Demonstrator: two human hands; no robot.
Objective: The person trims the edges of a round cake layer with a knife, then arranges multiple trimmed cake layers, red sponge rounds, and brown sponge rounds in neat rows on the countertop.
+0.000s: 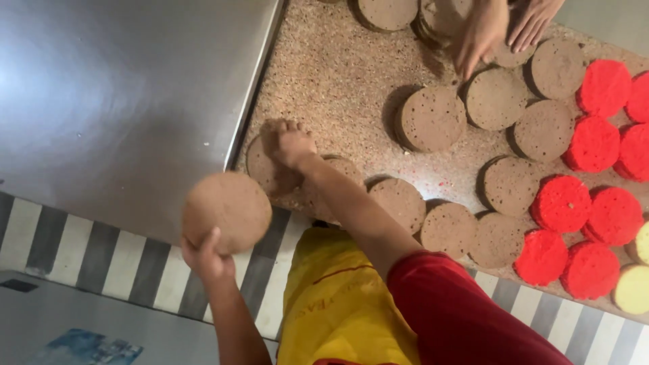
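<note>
My left hand [206, 260] holds a round brown cake layer [226, 209] up off the counter, gripping its lower edge, out over the striped strip. My right hand [291, 143], at the end of a red-sleeved arm, presses down on another brown cake layer [263, 169] lying at the near left corner of the speckled counter [331, 74]. More brown layers lie in a row along the counter's near edge [402, 203], partly hidden by my forearm.
Several brown layers [433, 118], red layers [595, 145] and pale yellow ones [635, 287] are spread over the counter to the right. Another person's hands [483, 34] touch layers at the far edge. A steel surface [122, 101] lies left.
</note>
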